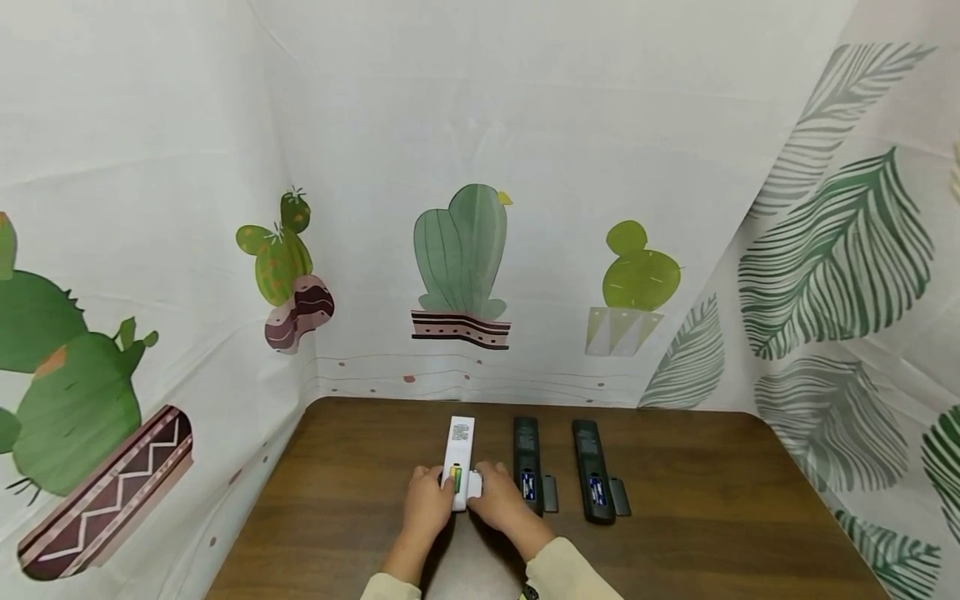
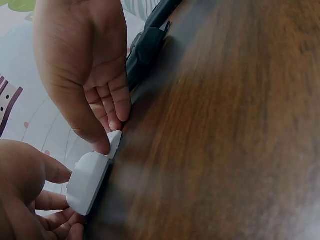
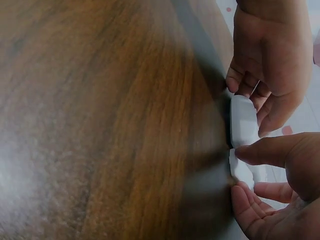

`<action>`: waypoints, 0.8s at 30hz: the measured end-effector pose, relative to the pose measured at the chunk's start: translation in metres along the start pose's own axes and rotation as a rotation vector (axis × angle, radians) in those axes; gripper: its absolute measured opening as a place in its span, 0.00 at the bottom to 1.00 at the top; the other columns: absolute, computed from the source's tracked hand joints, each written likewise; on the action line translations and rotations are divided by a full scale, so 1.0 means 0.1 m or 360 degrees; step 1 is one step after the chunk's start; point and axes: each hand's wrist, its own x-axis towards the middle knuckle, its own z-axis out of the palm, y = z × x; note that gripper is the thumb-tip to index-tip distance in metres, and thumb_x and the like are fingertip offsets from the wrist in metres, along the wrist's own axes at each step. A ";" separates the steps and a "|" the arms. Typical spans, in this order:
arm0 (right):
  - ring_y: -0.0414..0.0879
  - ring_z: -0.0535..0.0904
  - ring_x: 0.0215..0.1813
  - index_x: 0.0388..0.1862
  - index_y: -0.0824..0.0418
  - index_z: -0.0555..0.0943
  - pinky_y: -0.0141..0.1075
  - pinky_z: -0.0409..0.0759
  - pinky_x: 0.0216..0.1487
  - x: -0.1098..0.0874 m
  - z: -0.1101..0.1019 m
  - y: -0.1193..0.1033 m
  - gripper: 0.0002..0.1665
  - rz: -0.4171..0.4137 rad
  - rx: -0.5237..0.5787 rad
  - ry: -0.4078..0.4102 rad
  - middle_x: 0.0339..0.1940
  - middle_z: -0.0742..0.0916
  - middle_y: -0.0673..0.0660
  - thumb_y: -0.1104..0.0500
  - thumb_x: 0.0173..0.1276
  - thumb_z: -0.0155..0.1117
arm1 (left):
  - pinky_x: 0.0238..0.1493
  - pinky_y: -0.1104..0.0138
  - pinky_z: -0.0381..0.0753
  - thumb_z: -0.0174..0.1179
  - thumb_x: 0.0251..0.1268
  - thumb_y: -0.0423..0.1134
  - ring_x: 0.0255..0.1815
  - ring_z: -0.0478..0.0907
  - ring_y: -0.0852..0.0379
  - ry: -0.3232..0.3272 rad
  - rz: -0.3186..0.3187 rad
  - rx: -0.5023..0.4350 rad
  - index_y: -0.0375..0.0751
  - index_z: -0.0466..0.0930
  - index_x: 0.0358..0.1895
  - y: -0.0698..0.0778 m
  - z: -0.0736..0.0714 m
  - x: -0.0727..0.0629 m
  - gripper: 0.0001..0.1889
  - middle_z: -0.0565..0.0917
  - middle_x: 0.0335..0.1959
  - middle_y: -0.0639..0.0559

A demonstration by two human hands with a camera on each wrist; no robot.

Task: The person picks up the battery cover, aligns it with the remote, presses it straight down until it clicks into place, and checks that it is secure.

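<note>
A white remote control (image 1: 461,450) lies face down on the table, with a battery (image 1: 457,479) showing in its uncovered compartment. My left hand (image 1: 429,502) grips the remote's lower left side, thumb by the compartment. Against the right side of the remote is its small white battery cover (image 1: 475,484), which my right hand (image 1: 501,502) pinches between thumb and fingers. In the right wrist view the cover (image 3: 241,171) is low and close to the tabletop, right at the remote's edge (image 3: 243,120).
Two black remote controls (image 1: 527,454) (image 1: 591,458) lie to the right on the brown wooden table (image 1: 697,500), batteries showing. Beside each is a dark battery cover (image 1: 551,493) (image 1: 620,497). A white cloth (image 1: 555,125) printed with cacti and leaves hangs behind the table and along its sides.
</note>
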 end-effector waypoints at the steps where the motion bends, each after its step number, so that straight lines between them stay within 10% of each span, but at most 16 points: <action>1: 0.51 0.78 0.40 0.56 0.73 0.76 0.47 0.81 0.42 0.00 0.00 0.00 0.30 -0.0004 0.0005 0.0003 0.43 0.80 0.65 0.65 0.54 0.75 | 0.44 0.48 0.81 0.63 0.60 0.35 0.39 0.81 0.40 -0.0005 -0.0016 -0.0014 0.24 0.84 0.48 0.00 0.00 0.00 0.17 0.80 0.38 0.35; 24: 0.53 0.78 0.44 0.60 0.73 0.74 0.51 0.81 0.47 -0.02 0.01 -0.03 0.32 0.0062 0.0036 -0.0043 0.47 0.78 0.67 0.66 0.58 0.74 | 0.34 0.61 0.77 0.66 0.57 0.36 0.31 0.76 0.54 -0.0144 -0.0096 -0.0229 0.30 0.85 0.40 -0.05 -0.10 0.09 0.12 0.82 0.29 0.47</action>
